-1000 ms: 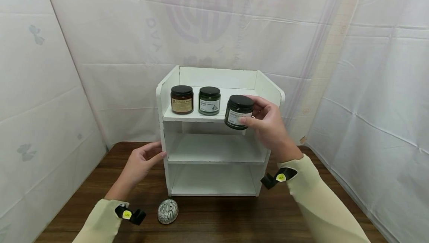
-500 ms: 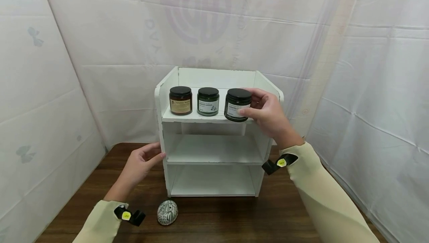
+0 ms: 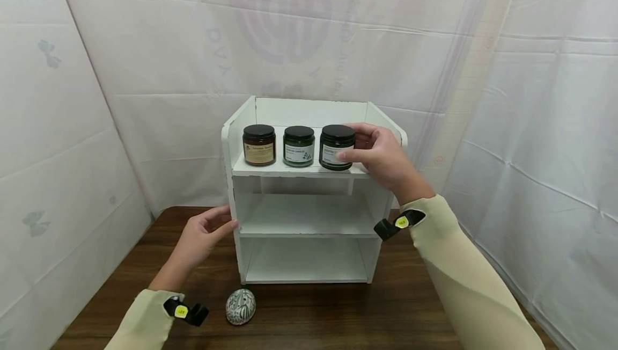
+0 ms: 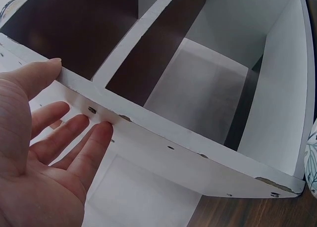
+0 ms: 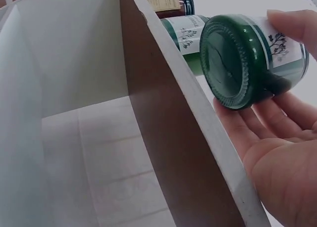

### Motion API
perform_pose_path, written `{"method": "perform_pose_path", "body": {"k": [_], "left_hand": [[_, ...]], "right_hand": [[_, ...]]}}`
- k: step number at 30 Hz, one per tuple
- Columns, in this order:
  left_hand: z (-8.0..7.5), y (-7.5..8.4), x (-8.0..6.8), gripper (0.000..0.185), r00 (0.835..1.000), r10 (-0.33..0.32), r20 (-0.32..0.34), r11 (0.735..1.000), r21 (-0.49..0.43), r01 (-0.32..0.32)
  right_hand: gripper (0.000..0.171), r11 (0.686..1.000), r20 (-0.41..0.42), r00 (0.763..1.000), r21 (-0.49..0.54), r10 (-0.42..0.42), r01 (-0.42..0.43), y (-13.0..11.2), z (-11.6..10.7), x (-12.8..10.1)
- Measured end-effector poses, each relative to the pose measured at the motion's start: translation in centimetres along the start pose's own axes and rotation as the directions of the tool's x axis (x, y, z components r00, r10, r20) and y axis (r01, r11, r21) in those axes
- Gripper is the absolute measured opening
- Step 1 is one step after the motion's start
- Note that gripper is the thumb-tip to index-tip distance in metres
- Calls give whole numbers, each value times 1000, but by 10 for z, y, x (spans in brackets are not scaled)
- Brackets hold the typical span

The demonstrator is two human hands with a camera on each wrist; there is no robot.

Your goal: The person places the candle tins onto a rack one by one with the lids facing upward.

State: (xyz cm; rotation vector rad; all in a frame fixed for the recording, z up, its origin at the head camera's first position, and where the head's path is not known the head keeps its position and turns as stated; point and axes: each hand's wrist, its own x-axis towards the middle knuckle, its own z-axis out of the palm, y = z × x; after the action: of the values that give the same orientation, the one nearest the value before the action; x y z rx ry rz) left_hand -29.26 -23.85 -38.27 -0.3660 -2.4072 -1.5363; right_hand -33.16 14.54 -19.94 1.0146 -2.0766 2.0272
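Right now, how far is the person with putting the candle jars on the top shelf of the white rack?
Two jars, the amber jar and the middle green jar, already stand on the top shelf. The right hand grips the third jar at the shelf's front edge; the wrist view shows its base partly past the edge. The left hand rests on the rack's side. Seating and releasing remain.

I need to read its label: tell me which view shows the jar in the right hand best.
The head view: the dark green jar stands upright at the top shelf's front edge, label facing out, gripped by the right hand. The right wrist view shows mostly its base. The left wrist view misses it.
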Motion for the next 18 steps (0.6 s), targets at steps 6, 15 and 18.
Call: {"method": "perform_pose_path", "body": {"k": [6,15,18], "left_hand": [[-1,2,-1,54,1000,-2,-3,1000,4,2],[-1,3,-2,52,1000,0,-4,1000,-6,0],[-1,3,-1,51,1000,4,-2,1000,-10,-4]], "right_hand": [[53,989,-21,995,116,98,-95,0,-3,8],[52,970,10,986,181,165,-164,1,-5,15],[51,967,3,983,181,181,-179,1,-5,15]]}}
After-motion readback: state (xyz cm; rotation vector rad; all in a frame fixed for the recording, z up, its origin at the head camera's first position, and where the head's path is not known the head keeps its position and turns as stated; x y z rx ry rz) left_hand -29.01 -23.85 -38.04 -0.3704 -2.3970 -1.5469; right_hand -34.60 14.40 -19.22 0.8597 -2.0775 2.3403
